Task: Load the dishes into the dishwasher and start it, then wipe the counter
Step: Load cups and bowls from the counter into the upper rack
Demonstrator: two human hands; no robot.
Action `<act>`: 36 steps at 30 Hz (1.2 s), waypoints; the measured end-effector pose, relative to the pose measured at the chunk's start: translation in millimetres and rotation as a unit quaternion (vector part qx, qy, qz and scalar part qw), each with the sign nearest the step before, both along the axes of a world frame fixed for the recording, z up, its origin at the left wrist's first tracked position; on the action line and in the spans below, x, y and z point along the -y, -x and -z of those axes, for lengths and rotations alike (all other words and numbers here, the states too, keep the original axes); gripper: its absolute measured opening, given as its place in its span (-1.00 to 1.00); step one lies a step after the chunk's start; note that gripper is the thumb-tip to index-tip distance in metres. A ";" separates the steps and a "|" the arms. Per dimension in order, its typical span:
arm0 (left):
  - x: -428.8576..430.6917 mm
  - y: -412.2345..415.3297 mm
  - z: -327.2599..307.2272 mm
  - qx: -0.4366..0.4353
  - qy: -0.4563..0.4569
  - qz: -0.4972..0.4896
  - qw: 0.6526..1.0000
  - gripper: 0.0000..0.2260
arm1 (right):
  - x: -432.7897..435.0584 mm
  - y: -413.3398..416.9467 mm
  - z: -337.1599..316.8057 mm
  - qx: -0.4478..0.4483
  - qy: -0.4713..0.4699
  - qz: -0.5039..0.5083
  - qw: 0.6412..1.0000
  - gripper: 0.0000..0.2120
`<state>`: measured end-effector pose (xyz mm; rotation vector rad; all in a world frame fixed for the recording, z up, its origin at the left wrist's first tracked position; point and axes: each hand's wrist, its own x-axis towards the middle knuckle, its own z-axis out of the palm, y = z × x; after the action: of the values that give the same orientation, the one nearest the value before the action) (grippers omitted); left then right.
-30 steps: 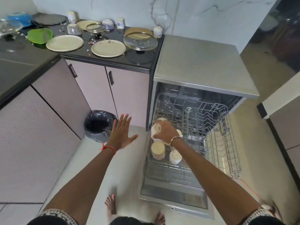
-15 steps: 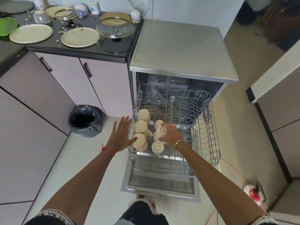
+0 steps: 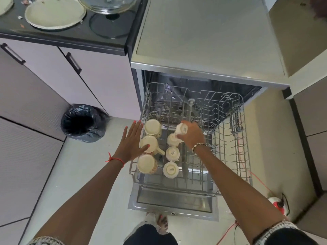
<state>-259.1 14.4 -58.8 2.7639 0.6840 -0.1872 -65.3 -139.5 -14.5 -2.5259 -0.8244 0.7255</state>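
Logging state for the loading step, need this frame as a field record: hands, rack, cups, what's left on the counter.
left hand: open, fingers straight, over the rack's left edge by the left cup column; contact unclear
right hand: grips one tilted cup above the right column
rack: upper, pulled out over the open door
cups in rack: six, upside down, two columns of three
counter: plate and glass lid not yet loaded
floor: lined bin left of the dishwasher

Pulled-out wire rack loaded with inverted cream cups in two rows at left, dark bench carrying cream plate, glass lid just beside
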 end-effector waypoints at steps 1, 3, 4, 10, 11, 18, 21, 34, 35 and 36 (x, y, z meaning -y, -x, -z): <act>-6.6 -5.9 6.6 0.000 0.001 -0.002 1.000 -0.13 | -8.7 -6.6 8.1 -0.007 -0.002 0.011 1.000 -0.35; -18.0 -16.8 19.7 0.009 0.006 -0.006 1.000 -0.15 | -23.3 -17.5 25.1 -0.018 -0.010 0.039 0.999 -0.36; -23.9 -22.4 26.3 0.015 0.012 -0.011 1.000 -0.16 | -30.0 -22.4 34.7 -0.019 -0.013 0.053 0.998 -0.36; -44.9 -43.8 62.6 0.020 0.028 -0.027 0.999 -0.19 | -55.7 -38.4 88.7 -0.022 0.005 0.074 0.997 -0.32; -46.7 -44.5 66.8 0.016 0.032 -0.029 0.999 -0.19 | -58.6 -39.5 95.6 -0.024 0.015 0.073 0.997 -0.29; -49.5 -40.5 81.3 0.023 0.041 -0.022 0.999 -0.32 | -71.5 -42.9 130.3 -0.029 0.030 0.074 0.996 -0.25; -49.0 -41.1 84.2 0.028 0.049 -0.023 0.998 -0.34 | -75.4 -44.2 138.7 -0.022 0.048 0.076 0.996 -0.23; -47.7 -41.0 89.4 0.043 0.067 -0.034 0.996 -0.35 | -80.3 -42.6 153.2 0.032 0.145 0.050 0.988 -0.22; -47.4 -41.0 89.9 0.042 0.067 -0.035 0.996 -0.35 | -80.2 -42.5 153.4 0.025 0.148 0.048 0.988 -0.23; -47.4 -40.9 90.4 0.042 0.067 -0.035 0.996 -0.34 | -80.0 -42.5 154.1 0.017 0.151 0.043 0.988 -0.24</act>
<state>-218.2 61.7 -149.3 2.6001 0.7192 -0.0985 -22.8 -59.5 -168.6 -2.8283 -0.6526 0.8348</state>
